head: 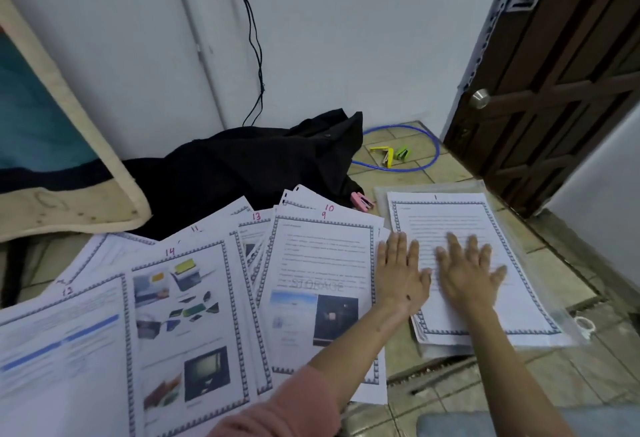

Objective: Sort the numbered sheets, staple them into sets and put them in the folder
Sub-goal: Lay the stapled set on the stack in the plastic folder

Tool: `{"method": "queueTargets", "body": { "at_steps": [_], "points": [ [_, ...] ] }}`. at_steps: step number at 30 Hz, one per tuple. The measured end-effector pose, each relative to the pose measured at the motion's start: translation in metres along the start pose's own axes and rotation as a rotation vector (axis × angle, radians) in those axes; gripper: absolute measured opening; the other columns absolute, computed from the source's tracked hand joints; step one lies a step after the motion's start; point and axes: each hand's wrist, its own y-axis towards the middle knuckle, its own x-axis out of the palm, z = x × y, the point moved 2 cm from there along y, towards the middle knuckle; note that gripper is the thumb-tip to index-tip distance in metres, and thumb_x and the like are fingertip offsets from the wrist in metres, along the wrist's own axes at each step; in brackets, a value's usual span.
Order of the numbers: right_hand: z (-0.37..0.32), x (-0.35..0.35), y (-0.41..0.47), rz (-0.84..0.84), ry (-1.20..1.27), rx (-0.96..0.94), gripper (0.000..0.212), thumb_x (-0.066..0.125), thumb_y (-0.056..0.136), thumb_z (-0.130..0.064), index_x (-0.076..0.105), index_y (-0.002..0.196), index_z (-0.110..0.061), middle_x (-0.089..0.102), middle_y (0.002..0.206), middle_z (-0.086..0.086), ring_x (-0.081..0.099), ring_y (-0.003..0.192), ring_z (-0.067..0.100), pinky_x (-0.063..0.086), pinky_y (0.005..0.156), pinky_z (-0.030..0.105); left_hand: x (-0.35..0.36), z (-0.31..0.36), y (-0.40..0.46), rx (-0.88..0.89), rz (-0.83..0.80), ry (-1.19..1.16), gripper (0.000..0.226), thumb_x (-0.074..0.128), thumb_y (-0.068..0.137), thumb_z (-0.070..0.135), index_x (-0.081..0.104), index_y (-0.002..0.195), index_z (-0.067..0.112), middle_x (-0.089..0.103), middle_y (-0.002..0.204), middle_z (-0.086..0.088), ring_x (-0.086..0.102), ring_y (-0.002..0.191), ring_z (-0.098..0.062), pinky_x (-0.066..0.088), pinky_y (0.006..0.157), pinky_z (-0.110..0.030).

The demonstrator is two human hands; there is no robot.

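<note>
Your fingers are straight and spread on both hands, gripping nothing. Your right hand (467, 272) lies flat on the sheet marked 1 (450, 218), pressing it down, and your left hand (401, 270) lies flat beside it, across that sheet's left edge and the right edge of sheet 9 (318, 256).

Sheet 1 tops a small stack resting on the clear plastic folder (568, 319), which lies on the tiled floor (561, 263) near the door's lower corner (519, 194). So the ordered pile looks started, though you cannot tell how many sheets it holds.

To the left, the loose sheets (194, 298) are fanned over the floor, overlapping: 9, 10, 11, 12, 13 and 14 show, out of order. That part is plainly unsorted.

No staple is visible in any sheet. A pink stapler (362, 201) sits just beyond the top edge of the spread, against the black cloth (249, 166); a yellow stapler (382, 155) and a green stapler (402, 153) lie farther off inside the blue hoop (437, 151).

In my judgement you are early: sorting is underway, while stapling and filing are still to do.
</note>
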Motion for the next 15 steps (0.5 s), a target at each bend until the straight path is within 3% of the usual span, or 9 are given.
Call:
{"method": "queueTargets", "body": {
  "at_steps": [1, 3, 5, 7, 11, 15],
  "points": [
    [0.001, 0.001, 0.0, 0.009, 0.001, 0.004, 0.056, 0.014, 0.097, -0.052, 0.007, 0.149, -0.035, -0.001, 0.16, 0.003, -0.006, 0.147, 0.026, -0.003, 0.115, 0.057, 0.001, -0.001, 0.0, 0.006, 0.004, 0.004, 0.099, -0.033, 0.062, 0.049, -0.004, 0.149, 0.012, -0.011, 0.157, -0.013, -0.018, 0.144, -0.024, -0.024, 0.107, -0.039],
    [0.0, -0.001, 0.0, 0.011, -0.006, 0.008, 0.055, 0.014, 0.097, -0.051, 0.007, 0.149, -0.036, -0.002, 0.16, 0.002, -0.006, 0.147, 0.026, -0.004, 0.115, 0.056, 0.001, -0.001, 0.0, 0.007, 0.008, -0.01, 0.102, -0.034, 0.058, 0.048, -0.003, 0.149, 0.012, -0.01, 0.157, -0.013, -0.016, 0.144, -0.025, -0.023, 0.107, -0.039],
    [-0.001, -0.001, -0.002, 0.009, -0.017, 0.007, 0.055, 0.014, 0.097, -0.051, 0.006, 0.149, -0.036, -0.003, 0.16, 0.002, -0.007, 0.147, 0.025, -0.005, 0.115, 0.055, 0.0, 0.0, -0.001, -0.009, 0.0, -0.023, 0.082, -0.022, 0.08, 0.049, -0.001, 0.149, 0.011, -0.008, 0.157, -0.013, -0.015, 0.145, -0.025, -0.023, 0.108, -0.04],
    [-0.002, -0.001, -0.002, 0.001, -0.022, 0.006, 0.055, 0.014, 0.097, -0.05, 0.005, 0.149, -0.036, -0.003, 0.16, 0.002, -0.008, 0.147, 0.025, -0.005, 0.115, 0.055, -0.002, -0.001, -0.001, -0.028, -0.051, -0.021, 0.061, 0.007, 0.098, 0.042, -0.001, 0.149, 0.011, -0.009, 0.157, -0.013, -0.015, 0.145, -0.025, -0.021, 0.109, -0.041],
    [-0.008, -0.009, 0.002, -0.07, -0.026, 0.057, 0.057, 0.02, 0.097, -0.051, 0.007, 0.15, -0.033, -0.006, 0.16, 0.005, -0.013, 0.146, 0.027, -0.007, 0.114, 0.058, -0.024, -0.003, 0.0, 0.024, -0.105, -0.143, 0.061, 0.023, 0.1, 0.041, 0.002, 0.149, 0.012, -0.006, 0.158, -0.014, -0.008, 0.145, -0.028, -0.004, 0.117, -0.044],
    [-0.046, -0.012, -0.008, -0.022, -0.037, 0.044, 0.059, 0.025, 0.096, -0.052, 0.016, 0.149, -0.028, -0.002, 0.16, 0.008, -0.018, 0.145, 0.03, -0.009, 0.11, 0.063, -0.07, -0.04, -0.03, 0.024, 0.077, -0.398, 0.056, 0.034, 0.1, 0.03, 0.014, 0.149, 0.012, -0.007, 0.158, -0.013, -0.007, 0.145, -0.026, 0.003, 0.119, -0.039]
  ]
}}
